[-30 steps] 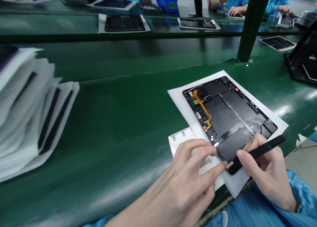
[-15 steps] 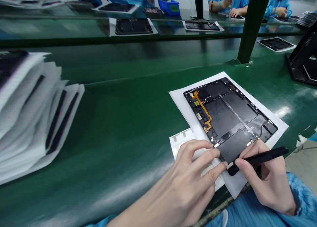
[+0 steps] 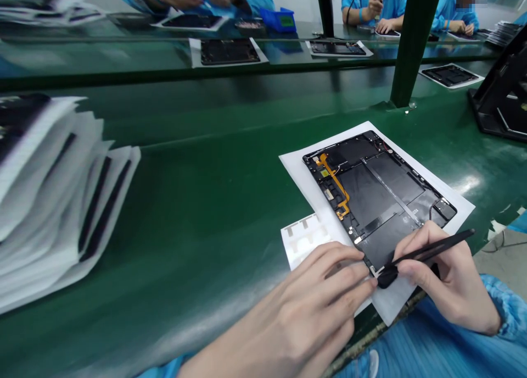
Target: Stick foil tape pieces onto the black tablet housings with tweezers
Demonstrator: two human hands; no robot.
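An opened tablet with black insides and an orange flex cable lies on a white paper sheet. My right hand is closed around black tweezers, their tips down at the tablet's near corner. A small whitish strip shows at those tips. My left hand has its fingers stretched out along the near left edge, the fingertips resting by the strip. Partly under this hand is a white sticker sheet with grey T-shaped pieces. The near end of the tablet is partly hidden by my hands.
A stack of paper-wrapped panels stands at the left. A green post rises behind the tablet, with a black stand at the right. Across the bench are more tablets, a blue bin and people in blue sleeves.
The tweezers have tilted lower, and their tips have moved to the strip at the tablet's corner. My left fingers have drawn closer together. The view has shifted slightly.
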